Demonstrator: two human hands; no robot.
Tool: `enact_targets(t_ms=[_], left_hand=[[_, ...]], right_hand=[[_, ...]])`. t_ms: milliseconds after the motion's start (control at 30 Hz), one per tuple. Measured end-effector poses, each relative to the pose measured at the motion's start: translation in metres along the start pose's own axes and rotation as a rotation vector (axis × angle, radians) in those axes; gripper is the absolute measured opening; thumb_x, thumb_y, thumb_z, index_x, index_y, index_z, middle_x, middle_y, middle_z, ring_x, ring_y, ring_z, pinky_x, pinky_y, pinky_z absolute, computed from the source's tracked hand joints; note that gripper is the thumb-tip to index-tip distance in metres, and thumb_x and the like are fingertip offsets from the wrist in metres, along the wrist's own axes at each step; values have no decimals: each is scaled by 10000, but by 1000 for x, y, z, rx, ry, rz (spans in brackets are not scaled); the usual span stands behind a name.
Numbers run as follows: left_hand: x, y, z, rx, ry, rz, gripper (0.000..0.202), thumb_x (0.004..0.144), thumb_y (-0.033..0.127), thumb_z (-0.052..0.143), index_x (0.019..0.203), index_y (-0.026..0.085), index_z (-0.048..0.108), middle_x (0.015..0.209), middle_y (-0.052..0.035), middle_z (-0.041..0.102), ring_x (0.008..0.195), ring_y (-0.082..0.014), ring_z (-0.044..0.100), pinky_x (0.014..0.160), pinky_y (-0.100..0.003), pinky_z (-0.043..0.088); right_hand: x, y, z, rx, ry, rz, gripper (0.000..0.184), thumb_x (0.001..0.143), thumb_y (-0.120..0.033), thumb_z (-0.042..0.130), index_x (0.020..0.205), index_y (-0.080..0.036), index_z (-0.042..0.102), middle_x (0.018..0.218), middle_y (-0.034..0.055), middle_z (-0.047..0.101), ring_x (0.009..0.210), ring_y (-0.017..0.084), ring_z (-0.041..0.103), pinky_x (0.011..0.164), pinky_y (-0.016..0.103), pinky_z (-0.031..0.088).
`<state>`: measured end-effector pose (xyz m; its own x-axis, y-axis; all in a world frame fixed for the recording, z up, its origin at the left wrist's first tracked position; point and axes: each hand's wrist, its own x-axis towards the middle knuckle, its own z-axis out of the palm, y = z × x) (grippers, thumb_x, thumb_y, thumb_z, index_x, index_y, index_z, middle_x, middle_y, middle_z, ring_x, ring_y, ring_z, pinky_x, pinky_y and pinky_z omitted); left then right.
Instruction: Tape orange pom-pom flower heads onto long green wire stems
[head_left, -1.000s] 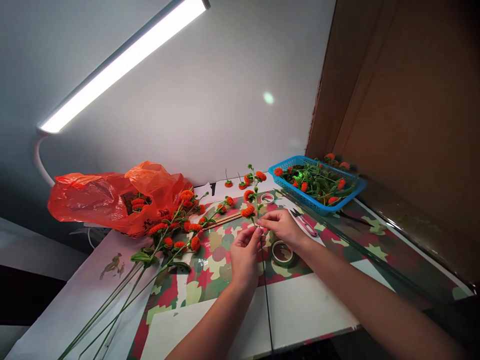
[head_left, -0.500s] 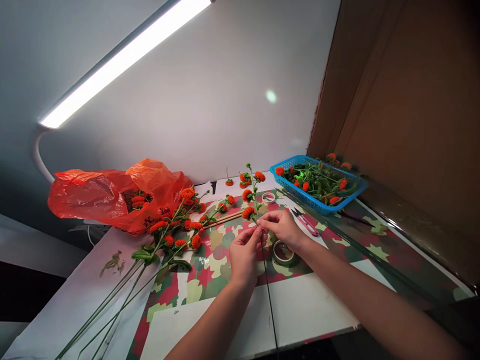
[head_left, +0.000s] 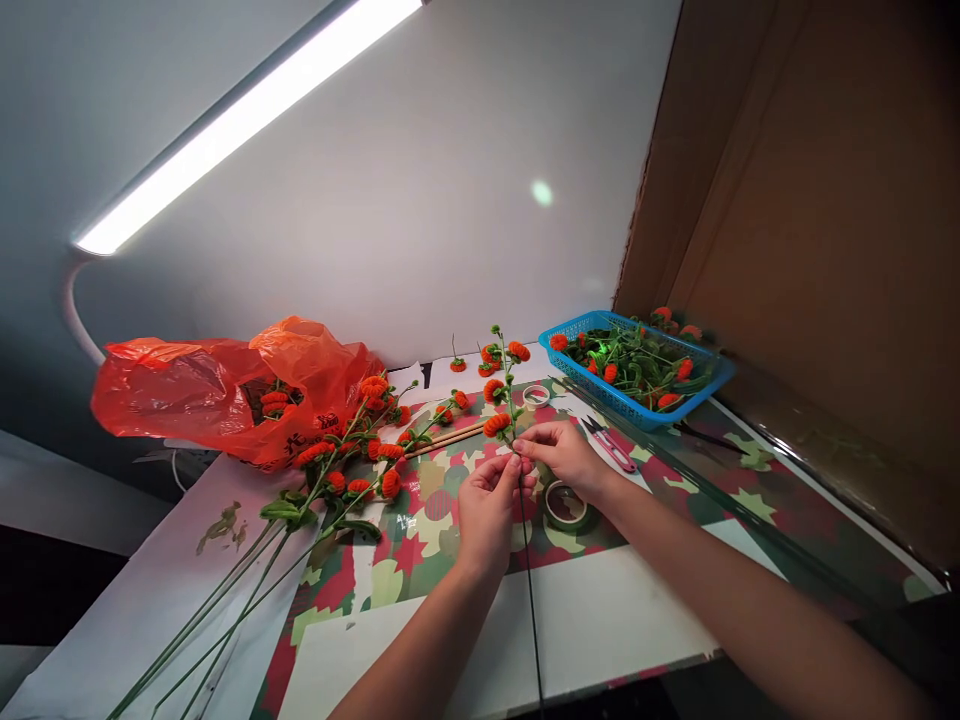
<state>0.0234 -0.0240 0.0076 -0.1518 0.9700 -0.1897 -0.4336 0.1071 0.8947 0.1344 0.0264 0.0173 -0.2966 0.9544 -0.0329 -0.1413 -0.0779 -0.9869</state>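
Note:
An orange artificial flower stem [head_left: 496,426] stands upright in front of me, with several fuzzy orange blooms, green buds and a long dark lower stalk. My left hand [head_left: 489,500] pinches the stalk below the lowest bloom. Just above and to the right, the fingertips of my right hand [head_left: 559,455] are closed on the same stalk. Whether a strip of tape lies between the fingertips is too small to tell. Close below my right hand, a roll of green tape [head_left: 577,517] lies on the patterned mat [head_left: 427,540].
Finished-looking flower stems [head_left: 300,480] lie at left before a red plastic bag [head_left: 180,385]. A blue basket [head_left: 652,415] of flowers and greenery stands back right, near pink-handled snips [head_left: 615,450]. A white tape roll [head_left: 535,396], thin sticks [head_left: 450,437] and loose blooms [head_left: 458,366] lie at the back.
The stalk's lower end has swung slightly to the left. Both hands keep their pinch on the stem in almost the same place.

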Motion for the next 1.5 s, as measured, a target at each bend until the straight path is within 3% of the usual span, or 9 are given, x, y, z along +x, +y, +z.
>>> enact_targets(t_ms=[200, 367, 633, 800, 933, 1267, 1500], left_hand=[[-2, 2, -2, 178, 33, 106, 283, 638, 353, 719, 781, 111, 690, 728, -52, 664, 588, -106, 587, 515, -194, 458], [-2, 2, -4, 310, 9, 169, 279, 670, 373, 689, 760, 110, 675, 665, -40, 648, 554, -118, 576, 478, -206, 441], [-1, 11, -3, 19, -66, 88, 231, 648, 306, 720, 735, 112, 629, 616, 8, 599, 506, -58, 525, 506, -173, 431], [-1, 15, -5, -78, -205, -10, 228, 643, 301, 726, 708, 114, 612, 570, 27, 551, 446, -32, 469, 437, -141, 382], [1, 13, -5, -83, -301, -44, 238, 659, 322, 720, 687, 116, 605, 539, 36, 520, 417, -22, 443, 407, -131, 361], [-2, 6, -4, 0, -199, -87, 305, 650, 399, 719, 723, 117, 630, 545, 25, 552, 412, -25, 468, 410, -132, 366], [-1, 4, -7, 47, -152, 20, 230, 655, 345, 723, 693, 132, 645, 580, 22, 569, 457, -33, 475, 413, -131, 361]], right_hand=[[0, 1, 1, -56, 21, -67, 272, 584, -394, 706, 594, -130, 638, 541, 1, 584, 528, 105, 493, 526, 246, 379], [1, 2, 0, -95, 17, -82, 263, 582, -389, 708, 591, -134, 646, 550, 12, 592, 530, 118, 503, 525, 261, 380], [2, 2, -3, 117, -163, 1, 284, 633, -410, 715, 635, -129, 672, 571, 1, 582, 575, 97, 485, 601, 259, 356], [3, 0, -9, 365, -260, 202, 236, 554, -311, 795, 664, -139, 676, 623, -3, 607, 569, 82, 497, 618, 252, 362], [4, -4, -16, 422, -366, 290, 253, 530, -257, 812, 713, -134, 688, 673, 3, 630, 557, 71, 498, 594, 241, 356], [6, -1, -15, 400, -203, 287, 255, 464, -220, 840, 635, -133, 672, 671, 10, 647, 621, 84, 545, 584, 221, 357], [7, 2, -12, 369, -211, 285, 267, 513, -280, 822, 685, -133, 679, 654, 5, 639, 552, 71, 508, 579, 233, 369]])
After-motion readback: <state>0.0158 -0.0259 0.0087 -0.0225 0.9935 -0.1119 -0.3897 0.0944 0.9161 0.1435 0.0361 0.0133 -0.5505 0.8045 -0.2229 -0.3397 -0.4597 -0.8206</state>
